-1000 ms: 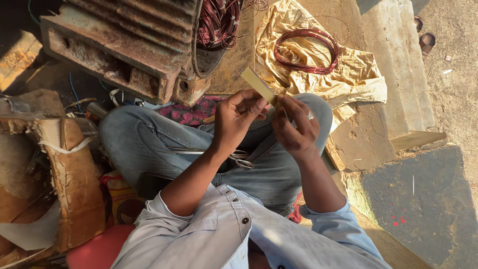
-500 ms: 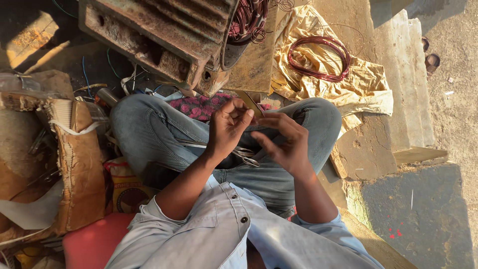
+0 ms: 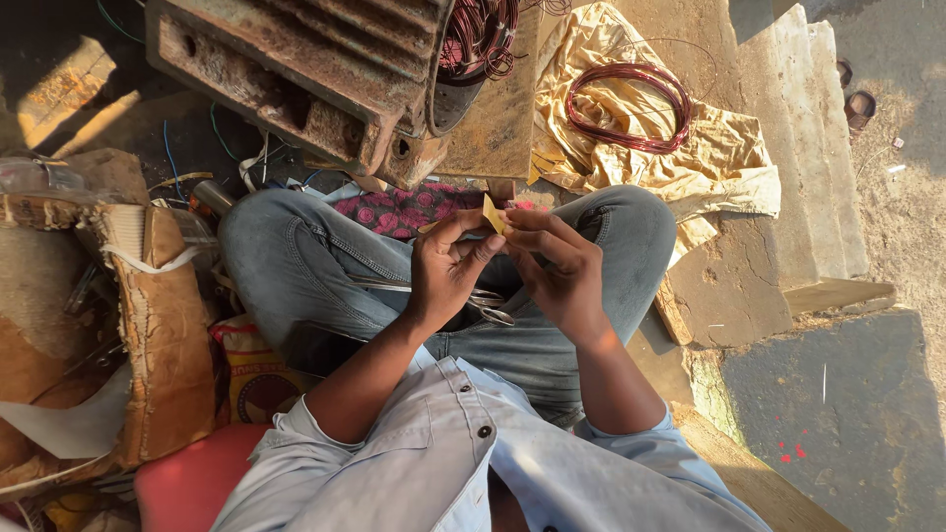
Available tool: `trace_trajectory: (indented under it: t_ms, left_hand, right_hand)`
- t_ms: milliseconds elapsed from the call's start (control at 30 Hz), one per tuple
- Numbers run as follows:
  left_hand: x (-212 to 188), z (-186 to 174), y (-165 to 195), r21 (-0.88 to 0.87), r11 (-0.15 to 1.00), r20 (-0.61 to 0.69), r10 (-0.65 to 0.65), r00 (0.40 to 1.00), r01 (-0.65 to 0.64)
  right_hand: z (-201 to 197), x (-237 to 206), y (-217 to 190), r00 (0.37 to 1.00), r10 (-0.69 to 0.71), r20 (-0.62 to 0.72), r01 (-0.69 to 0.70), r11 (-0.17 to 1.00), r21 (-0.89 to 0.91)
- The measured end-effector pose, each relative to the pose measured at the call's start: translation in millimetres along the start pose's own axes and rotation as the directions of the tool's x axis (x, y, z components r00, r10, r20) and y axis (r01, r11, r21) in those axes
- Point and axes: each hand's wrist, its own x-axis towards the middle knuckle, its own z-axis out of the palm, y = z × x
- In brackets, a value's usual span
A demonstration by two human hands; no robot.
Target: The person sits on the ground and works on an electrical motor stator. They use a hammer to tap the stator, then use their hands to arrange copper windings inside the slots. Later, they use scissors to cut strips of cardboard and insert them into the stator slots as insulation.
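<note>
Both hands together over the lap, left hand (image 3: pixel 448 264), right hand (image 3: pixel 557 268), pinching yellow paper strip (image 3: pixel 493 214)

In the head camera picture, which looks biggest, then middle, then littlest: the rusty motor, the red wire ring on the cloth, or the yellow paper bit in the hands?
1. Rusty motor, cut off by the picture's top edge.
2. Red wire ring on the yellow cloth.
3. Yellow paper bit, pinched between the left hand and right hand.

The paper sits nearer the camera, yet looks smallest.
</note>
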Motion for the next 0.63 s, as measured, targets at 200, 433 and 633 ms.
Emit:
trace_trajectory:
  t_ms: [200, 433, 633]
  left_hand:
    - [-11, 7, -16, -0.130, 0.991, -0.053, 0.004, 0.999, -0.011]
    - [-11, 22, -20, -0.145, 0.989, -0.188, 0.012, 0.982, -0.040]
    - [-14, 17, -38, -0.152, 0.987, -0.143, 0.033, 0.989, -0.055]
  right_hand:
    - [6, -8, 13, 0.997, 0.076, 0.001, -0.075, 0.987, 0.145]
    - [17, -8, 22, 0.989, 0.084, -0.120, -0.074, 0.993, 0.088]
    - [15, -17, 34, 0.986, 0.108, -0.131, -0.084, 0.981, 0.176]
